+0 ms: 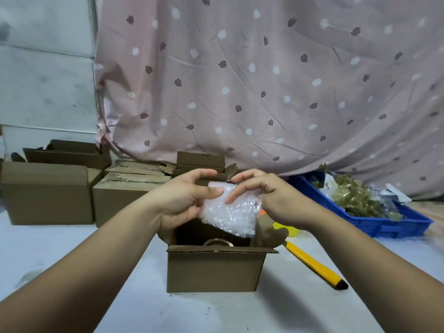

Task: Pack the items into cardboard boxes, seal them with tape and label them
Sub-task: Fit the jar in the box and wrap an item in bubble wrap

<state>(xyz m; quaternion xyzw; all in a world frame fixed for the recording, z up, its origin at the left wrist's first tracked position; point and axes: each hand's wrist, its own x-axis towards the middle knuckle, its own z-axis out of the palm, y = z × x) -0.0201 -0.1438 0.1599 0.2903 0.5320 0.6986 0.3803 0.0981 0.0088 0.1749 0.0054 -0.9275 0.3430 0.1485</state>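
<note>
A small open cardboard box (213, 270) stands on the table in front of me, with a round metal-rimmed item (217, 242) partly visible inside. Above the box I hold a piece of clear bubble wrap (231, 210). My left hand (185, 198) grips its left edge, thumb on top. My right hand (266, 198) pinches its upper right part with curled fingers. Whether something is wrapped inside the bubble wrap, I cannot tell.
Several brown cardboard boxes (48, 193) stand at the back left, one open box (201, 164) behind my hands. A yellow-handled tool (312, 263) lies right of the box. A blue plastic tray (384, 224) with brass-coloured parts sits at the right. A patterned curtain hangs behind.
</note>
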